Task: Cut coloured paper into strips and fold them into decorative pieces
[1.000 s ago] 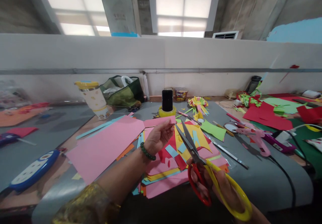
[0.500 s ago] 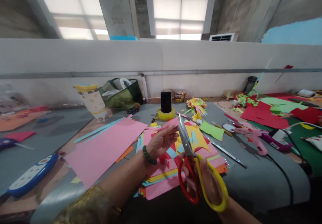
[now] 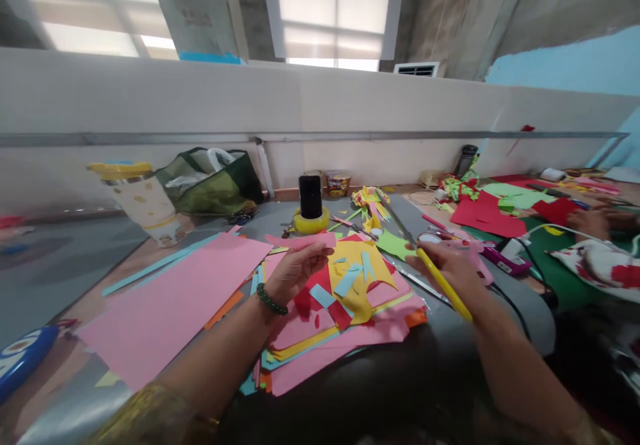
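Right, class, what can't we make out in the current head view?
All in the head view:
Yellow-handled metal scissors: seen nearly edge-on, partly covered by the right hand; blade opening cannot be judged.
Narrow pink paper strip: gripped part hidden by the left hand.
Blue-and-white rounded object: cut off by the left edge.
Dark printed round cup: lettering too small and blurred.

White light glows through the pale, square-paned window [image 3: 334, 12] beyond the smooth grey worktop [image 3: 75, 400], leaving the rough concrete wall [image 3: 463, 15] dim. A soft sheen marks the worktop's near left corner; its near edge darkens. Wide-angle stretching and softness affect the sides.
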The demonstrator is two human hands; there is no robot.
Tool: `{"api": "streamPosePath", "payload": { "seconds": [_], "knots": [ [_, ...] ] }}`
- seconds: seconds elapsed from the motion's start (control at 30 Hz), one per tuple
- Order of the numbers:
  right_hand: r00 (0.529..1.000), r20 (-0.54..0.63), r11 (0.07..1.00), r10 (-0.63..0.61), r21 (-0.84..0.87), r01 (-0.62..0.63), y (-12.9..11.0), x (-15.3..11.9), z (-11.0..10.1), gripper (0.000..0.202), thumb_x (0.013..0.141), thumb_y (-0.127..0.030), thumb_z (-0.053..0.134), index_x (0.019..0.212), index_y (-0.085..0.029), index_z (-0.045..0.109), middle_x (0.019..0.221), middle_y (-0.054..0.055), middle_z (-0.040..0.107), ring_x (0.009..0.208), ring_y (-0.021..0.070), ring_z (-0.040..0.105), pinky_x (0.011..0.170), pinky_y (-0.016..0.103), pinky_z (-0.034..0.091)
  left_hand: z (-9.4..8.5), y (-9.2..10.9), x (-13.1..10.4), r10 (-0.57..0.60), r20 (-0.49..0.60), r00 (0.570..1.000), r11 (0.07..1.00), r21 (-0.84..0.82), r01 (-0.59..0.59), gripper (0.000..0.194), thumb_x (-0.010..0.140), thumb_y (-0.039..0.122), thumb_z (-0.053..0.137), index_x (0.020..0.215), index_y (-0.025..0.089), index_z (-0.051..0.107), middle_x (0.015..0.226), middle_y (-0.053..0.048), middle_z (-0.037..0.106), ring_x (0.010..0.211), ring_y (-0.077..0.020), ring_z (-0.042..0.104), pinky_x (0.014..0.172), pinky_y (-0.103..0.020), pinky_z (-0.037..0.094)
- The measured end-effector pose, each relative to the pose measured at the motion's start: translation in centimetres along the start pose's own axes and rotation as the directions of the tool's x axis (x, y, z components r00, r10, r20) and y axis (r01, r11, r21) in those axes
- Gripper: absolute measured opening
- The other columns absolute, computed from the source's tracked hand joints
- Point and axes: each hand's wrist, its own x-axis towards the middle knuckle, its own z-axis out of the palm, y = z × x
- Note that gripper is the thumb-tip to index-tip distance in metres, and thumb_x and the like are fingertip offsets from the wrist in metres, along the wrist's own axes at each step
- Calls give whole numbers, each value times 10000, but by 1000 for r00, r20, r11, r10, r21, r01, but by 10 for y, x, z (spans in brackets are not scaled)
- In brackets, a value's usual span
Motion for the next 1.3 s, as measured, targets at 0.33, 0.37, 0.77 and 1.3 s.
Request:
{"api": "streamPosePath", "payload": {
  "seconds": [0.33,0.37,0.77,1.3],
  "knots": [
    [941,140,486,308,-874,-29,27,49,-3,284,894,-249,492,947,-59,697,1002,236,706,919,313,683,670,316,442,-11,0,7,147,103,984,936,308,-172,305,602,194,819,418,137,582,443,1,531,462,-87,461,482,-211,365],
    [936,142,473,321,-881,-29,24,48,-4,271,885,-246,508,927,-63,703,990,240,707,914,328,682,676,333,451,-12,0,7,162,121,979,917,348,-195,319,606,198,814,405,145,572,436,2,524,459,-89,453,482,-214,365],
    [346,452,359,-822,-59,931,-33,54,67,387,948,-116,360,1120,-236,685,991,82,713,857,147,663,695,253,528,-15,-2,3,11,315,949,921,367,-132,219,565,193,838,501,149,633,491,2,556,467,-87,475,478,-193,394],
    [333,-50,336,-942,-131,933,-4,61,92,167,893,-77,539,986,-141,662,915,131,711,878,178,679,761,280,573,-39,28,22,167,-53,985,409,912,-20,624,798,680,512,435,175,563,365,6,432,448,-143,468,516,-262,318]
  ]
}}
